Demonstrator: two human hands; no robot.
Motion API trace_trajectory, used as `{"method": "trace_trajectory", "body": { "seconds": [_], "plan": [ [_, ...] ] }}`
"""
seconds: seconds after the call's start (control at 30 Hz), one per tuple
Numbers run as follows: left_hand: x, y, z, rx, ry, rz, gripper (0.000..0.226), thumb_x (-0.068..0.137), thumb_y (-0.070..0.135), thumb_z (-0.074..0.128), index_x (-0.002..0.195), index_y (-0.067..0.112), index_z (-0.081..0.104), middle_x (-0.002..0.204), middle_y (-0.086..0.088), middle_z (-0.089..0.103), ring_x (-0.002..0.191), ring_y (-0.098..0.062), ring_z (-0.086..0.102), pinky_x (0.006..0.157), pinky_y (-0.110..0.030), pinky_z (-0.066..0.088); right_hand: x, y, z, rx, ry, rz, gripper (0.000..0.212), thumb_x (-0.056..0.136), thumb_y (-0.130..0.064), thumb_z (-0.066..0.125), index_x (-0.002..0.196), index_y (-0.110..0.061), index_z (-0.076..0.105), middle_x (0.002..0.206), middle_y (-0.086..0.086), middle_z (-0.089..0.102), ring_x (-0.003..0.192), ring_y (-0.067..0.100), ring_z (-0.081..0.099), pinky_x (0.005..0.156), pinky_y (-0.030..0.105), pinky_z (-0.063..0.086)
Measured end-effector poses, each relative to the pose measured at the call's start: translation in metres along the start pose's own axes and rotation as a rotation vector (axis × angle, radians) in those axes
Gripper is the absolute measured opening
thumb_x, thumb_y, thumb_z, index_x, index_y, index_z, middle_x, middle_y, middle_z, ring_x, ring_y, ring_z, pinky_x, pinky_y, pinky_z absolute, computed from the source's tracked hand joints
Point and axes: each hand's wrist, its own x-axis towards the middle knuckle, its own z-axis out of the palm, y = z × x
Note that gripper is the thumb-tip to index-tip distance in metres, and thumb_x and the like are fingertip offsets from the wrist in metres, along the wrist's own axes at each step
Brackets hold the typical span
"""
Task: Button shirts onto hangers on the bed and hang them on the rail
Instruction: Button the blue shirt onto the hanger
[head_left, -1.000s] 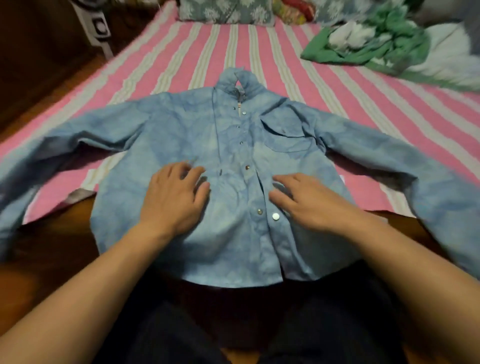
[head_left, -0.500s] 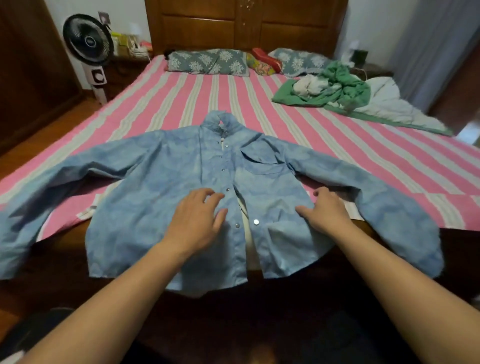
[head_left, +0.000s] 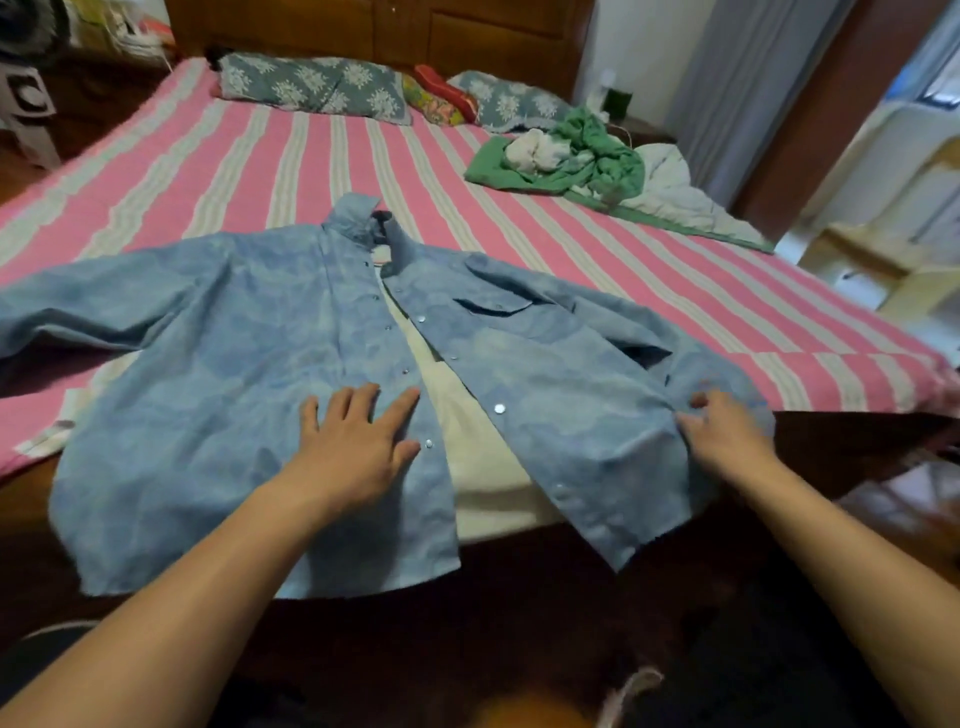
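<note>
A light blue snap-button shirt (head_left: 218, 338) lies face up on the near edge of the pink striped bed (head_left: 311, 156), sleeves spread. Its front is parted from collar to hem, and cream fabric (head_left: 478, 457) shows in the gap. My left hand (head_left: 358, 441) lies flat, fingers spread, on the shirt's left front panel beside the snap row. My right hand (head_left: 727, 436) pinches the outer side of the right front panel near the sleeve. No hanger or rail is in view.
A heap of green and white clothes (head_left: 571, 161) lies at the bed's far right. Patterned pillows (head_left: 311, 88) line the wooden headboard. A fan (head_left: 26, 93) stands on the floor at the far left. The bed's dark wooden frame (head_left: 519, 597) runs below the shirt.
The shirt front has come open from hem to collar. My right hand moved right, drawing the right panel aside. My left hand stayed pressed on the left panel.
</note>
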Motion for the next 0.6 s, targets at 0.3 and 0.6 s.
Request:
{"method": "trace_trajectory", "body": {
  "seconds": [0.3, 0.6],
  "plan": [
    [-0.023, 0.033, 0.010, -0.105, 0.391, -0.036, 0.022, 0.083, 0.035, 0.069, 0.090, 0.016, 0.060, 0.091, -0.009, 0.055, 0.087, -0.036, 0.055, 0.068, -0.045, 0.048, -0.058, -0.102, 0.050, -0.073, -0.223, -0.624, 0.036, 0.088, -0.054, 0.064, 0.080, -0.024, 0.047, 0.081, -0.003, 0.056, 0.080, 0.026, 0.056, 0.068, 0.037, 0.040],
    [-0.037, 0.037, 0.024, -0.030, 0.437, -0.024, 0.021, 0.087, 0.037, 0.060, 0.098, 0.019, 0.057, 0.093, -0.002, 0.053, 0.086, -0.028, 0.051, 0.071, -0.045, 0.044, -0.075, -0.086, 0.104, -0.204, 0.092, -0.763, 0.029, 0.070, -0.008, 0.068, 0.090, -0.011, 0.047, 0.089, 0.012, 0.050, 0.078, 0.036, 0.053, 0.055, 0.039, 0.041]
  ]
}}
